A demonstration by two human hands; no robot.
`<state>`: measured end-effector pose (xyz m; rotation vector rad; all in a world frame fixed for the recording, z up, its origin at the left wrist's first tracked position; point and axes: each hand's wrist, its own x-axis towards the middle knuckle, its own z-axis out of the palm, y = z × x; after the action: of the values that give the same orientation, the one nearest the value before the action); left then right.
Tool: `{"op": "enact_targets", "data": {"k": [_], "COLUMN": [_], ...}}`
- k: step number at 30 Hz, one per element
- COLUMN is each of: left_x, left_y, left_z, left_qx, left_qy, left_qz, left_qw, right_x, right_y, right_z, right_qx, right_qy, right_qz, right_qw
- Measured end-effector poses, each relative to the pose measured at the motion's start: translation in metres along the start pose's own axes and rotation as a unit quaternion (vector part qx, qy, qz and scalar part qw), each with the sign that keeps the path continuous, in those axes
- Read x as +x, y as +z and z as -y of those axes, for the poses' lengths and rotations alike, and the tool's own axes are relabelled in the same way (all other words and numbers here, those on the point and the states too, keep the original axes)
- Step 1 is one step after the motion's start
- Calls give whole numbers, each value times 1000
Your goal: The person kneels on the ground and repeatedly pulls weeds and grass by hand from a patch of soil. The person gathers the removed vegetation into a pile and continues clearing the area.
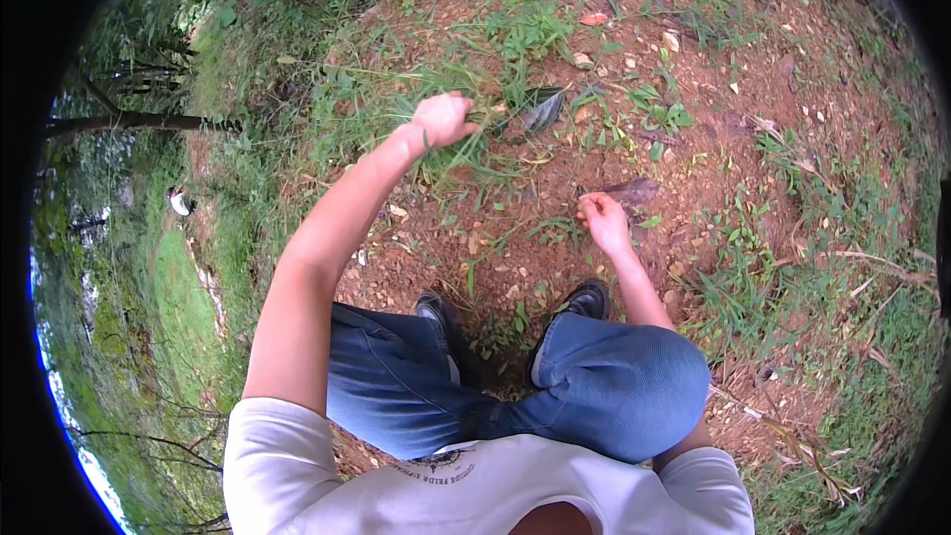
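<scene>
My left hand [443, 120] is palm down with its fingers curled over a clump of grass [475, 145]. Long green blades spread out to its left and below it, and pale, root-like strands show at its right. A dark, broad leaf [544, 110] lies just right of that clump. Nearer my body, my right hand [603, 221] is low over the reddish soil, fingertips drawn together. Whether anything small is pinched there is hidden. A brownish-purple dry leaf [631, 192] lies just beyond its fingers.
My dark shoes [587, 301] and bent knees in blue jeans [624, 379] frame the near ground. Stones [671, 41], weeds [661, 111] and red scraps [593, 18] dot the soil. Dry stalks [802, 446] lie at right. A tree trunk [141, 121] and a small, distant white shape [178, 202] appear left.
</scene>
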<state>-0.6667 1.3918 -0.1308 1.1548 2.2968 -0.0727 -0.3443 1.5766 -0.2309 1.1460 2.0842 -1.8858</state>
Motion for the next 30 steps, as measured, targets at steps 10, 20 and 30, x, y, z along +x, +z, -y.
{"op": "enact_targets", "data": {"k": [10,20,30], "left_x": [24,32,6], "left_y": [177,152,104], "left_z": [-101,-84,-75], "left_qx": [-111,-43,-97], "left_qy": [-210,-96,68], "left_qz": [26,75,14], "left_qw": [971,992,993], "right_x": [-53,-44,-33], "right_y": [60,43,16], "right_z": [23,19,-14], "right_qx": [-239,-168,-40], "right_qy": [-203,-92,-35], "right_qz": [99,24,-21], "right_qw": [944,981,998]}}
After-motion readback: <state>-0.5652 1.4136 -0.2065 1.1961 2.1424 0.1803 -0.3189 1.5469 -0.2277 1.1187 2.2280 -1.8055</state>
